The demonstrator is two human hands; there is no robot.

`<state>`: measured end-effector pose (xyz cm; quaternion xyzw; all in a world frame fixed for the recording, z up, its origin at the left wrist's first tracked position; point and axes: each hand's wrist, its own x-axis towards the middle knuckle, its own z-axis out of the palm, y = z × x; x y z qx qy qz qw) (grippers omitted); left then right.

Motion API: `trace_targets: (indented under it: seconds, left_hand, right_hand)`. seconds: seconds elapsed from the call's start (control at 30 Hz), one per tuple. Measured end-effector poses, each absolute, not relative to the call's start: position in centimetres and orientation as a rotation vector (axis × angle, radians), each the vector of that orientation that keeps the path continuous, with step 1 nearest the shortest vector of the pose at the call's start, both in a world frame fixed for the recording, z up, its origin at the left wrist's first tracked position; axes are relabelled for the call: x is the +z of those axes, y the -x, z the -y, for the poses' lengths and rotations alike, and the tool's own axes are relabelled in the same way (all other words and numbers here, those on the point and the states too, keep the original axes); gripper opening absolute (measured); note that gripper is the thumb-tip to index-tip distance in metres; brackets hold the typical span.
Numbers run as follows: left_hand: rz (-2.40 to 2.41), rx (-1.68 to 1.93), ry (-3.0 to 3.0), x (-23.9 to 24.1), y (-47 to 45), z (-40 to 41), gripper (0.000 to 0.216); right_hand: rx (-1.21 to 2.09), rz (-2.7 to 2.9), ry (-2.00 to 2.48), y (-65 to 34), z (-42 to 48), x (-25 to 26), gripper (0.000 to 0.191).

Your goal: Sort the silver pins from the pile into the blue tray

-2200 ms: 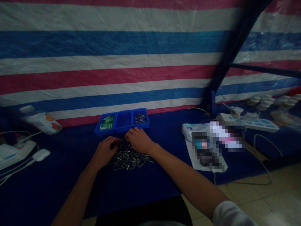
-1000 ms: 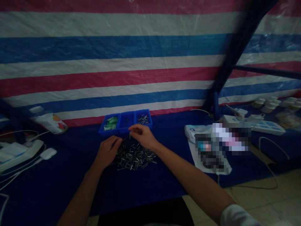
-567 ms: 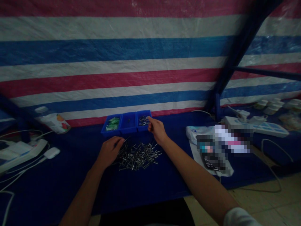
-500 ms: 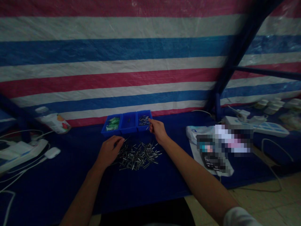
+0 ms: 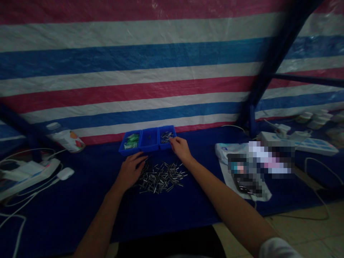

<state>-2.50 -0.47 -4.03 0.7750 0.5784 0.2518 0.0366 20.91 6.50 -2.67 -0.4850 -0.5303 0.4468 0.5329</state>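
Metal pins, many, loose: heaped on the dark blue tabletop in front of the person, slender, silvery, pointing every way. Left hand: at the left edge of the heap, fingers extended and slightly spread, thumb apart from them; whether a pin lies beneath them cannot be told. Right hand: at the near right corner of the right bin, fingers curled in toward the thumb — too dim and small to tell whether anything is pinched.

Bins, blue, three in a row, just beyond the heap. Right bin: short metal pieces. Middle bin: one small dark item. Left bin: green packets.

Surroundings, left: clear bottle with fruit label, tilted; white power strip with cables; white adapter. Right: white plastic packaging, partly under a pixelated patch — contents obscured. Behind: striped sheet, red, white and blue.
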Motion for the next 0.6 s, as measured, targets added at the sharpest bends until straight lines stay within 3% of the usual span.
trace_targets:
  seconds: [0.2,0.6]
  left_hand:
    - [-1.737,0.686,-2.355,-4.0,2.4,0.4,0.033]
    - [-1.752,0.683,-2.353,-4.0,2.2,-0.5,0.028]
  right_hand:
    - [0.864,1.482,1.207,-20.6,-5.9,-2.6,0.038]
    - [0.772,1.633,1.203,-20.2,-5.1,-2.3,0.035]
